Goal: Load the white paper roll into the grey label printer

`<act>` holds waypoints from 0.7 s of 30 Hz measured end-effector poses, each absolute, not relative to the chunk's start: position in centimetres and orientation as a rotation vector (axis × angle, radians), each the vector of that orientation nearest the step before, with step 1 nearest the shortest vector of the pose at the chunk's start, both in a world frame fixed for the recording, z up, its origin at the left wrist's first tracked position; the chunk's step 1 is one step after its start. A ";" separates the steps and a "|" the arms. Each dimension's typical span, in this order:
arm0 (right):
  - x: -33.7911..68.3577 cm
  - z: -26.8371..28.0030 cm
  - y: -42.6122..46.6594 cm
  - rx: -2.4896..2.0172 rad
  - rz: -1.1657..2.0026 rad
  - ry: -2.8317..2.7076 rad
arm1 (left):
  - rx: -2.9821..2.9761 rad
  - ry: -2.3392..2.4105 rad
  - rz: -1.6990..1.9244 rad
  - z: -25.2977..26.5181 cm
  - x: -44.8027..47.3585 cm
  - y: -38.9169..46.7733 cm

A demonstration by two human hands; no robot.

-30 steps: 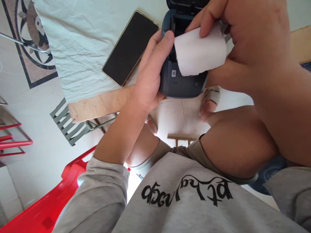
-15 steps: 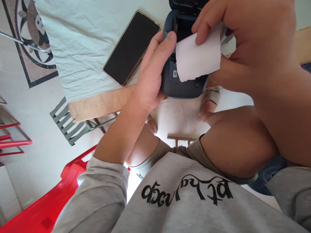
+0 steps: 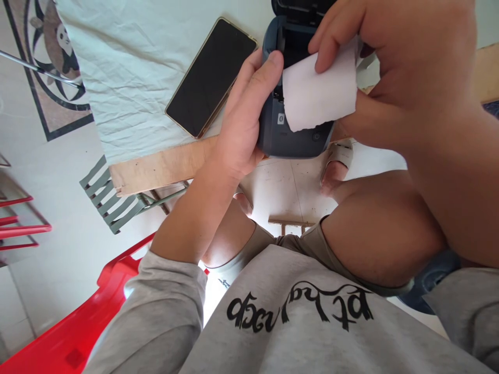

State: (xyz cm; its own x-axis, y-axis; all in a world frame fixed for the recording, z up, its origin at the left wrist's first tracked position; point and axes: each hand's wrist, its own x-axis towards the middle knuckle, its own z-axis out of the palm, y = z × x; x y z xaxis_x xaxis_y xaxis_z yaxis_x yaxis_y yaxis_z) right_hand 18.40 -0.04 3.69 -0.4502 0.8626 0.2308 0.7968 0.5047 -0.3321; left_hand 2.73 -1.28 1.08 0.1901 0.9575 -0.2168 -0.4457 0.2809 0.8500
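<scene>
A dark portable label printer (image 3: 290, 145) is held over the table's front edge, its black lid (image 3: 298, 9) swung up at the far side. My left hand (image 3: 249, 109) grips the printer's left side, thumb lying on the rim. Over the printer's opening is a white paper roll (image 3: 319, 96), its torn loose end hanging down across the front panel. My right hand (image 3: 385, 67) pinches the roll from the right, fingertips on its top. The roll's far end and part of the printer's right side are hidden behind that hand.
A black-screened phone (image 3: 212, 78) lies left of the printer on the pale green tablecloth (image 3: 128, 67). The table's wooden edge (image 3: 156, 174) runs beneath my left forearm. A green slatted chair (image 3: 111, 195) and a red plastic chair (image 3: 74, 322) stand at the left.
The paper roll and my right fingers have shifted very slightly to the right. My left hand, the printer and the phone stay where they were.
</scene>
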 end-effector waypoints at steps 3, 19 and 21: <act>18.3 3.7 0.0 -1.359 0.263 -2.362 | 0.742 0.853 1.134 1.0 2.5 -1.3; 18.0 3.8 -0.5 -1.319 0.346 -2.284 | 0.649 0.804 1.169 1.3 2.4 -1.0; 18.1 3.7 -0.4 -1.337 0.280 -2.304 | 0.673 0.803 1.166 1.3 2.4 -1.1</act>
State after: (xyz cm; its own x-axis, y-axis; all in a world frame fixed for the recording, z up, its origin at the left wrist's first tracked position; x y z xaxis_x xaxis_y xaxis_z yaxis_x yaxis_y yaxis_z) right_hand 18.07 -0.37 3.75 -0.4225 0.8602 0.2856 0.7669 0.5072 -0.3931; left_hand 2.39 -1.06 1.33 0.1869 0.9630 -0.1943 -0.5245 0.2650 0.8091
